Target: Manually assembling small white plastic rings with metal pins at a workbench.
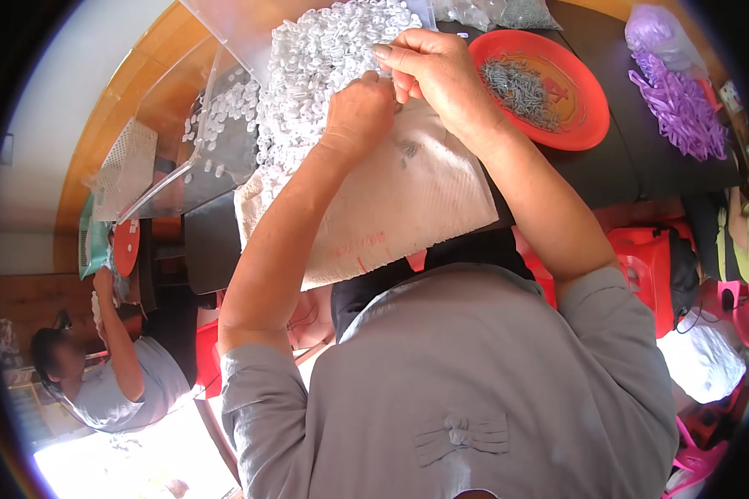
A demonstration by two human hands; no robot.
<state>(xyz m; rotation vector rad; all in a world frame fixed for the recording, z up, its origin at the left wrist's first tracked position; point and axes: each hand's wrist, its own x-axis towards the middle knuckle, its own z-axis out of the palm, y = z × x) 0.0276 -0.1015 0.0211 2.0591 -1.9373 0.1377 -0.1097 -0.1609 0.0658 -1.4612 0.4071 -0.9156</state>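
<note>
My left hand (359, 112) is closed, its fingers curled at the near right side of a big heap of small white plastic clips (312, 71). Just right of it and touching or nearly touching it, my right hand (441, 71) has its thumb and forefinger brought together in a pinch. Whatever either hand holds is too small or too hidden to make out. A beige cloth (391, 200) lies beneath my wrists. Close to the right hand, a red plate (587, 125) carries a pile of thin grey nails (520, 91).
A clear plastic bin (175, 175) with scattered clips stands left. Clear bags (524, 14) lie at the back, and purple strips (678, 112) sit on the dark table (591, 170) at right. Another person (141, 366) works at far left. A red chair (645, 266) stands right.
</note>
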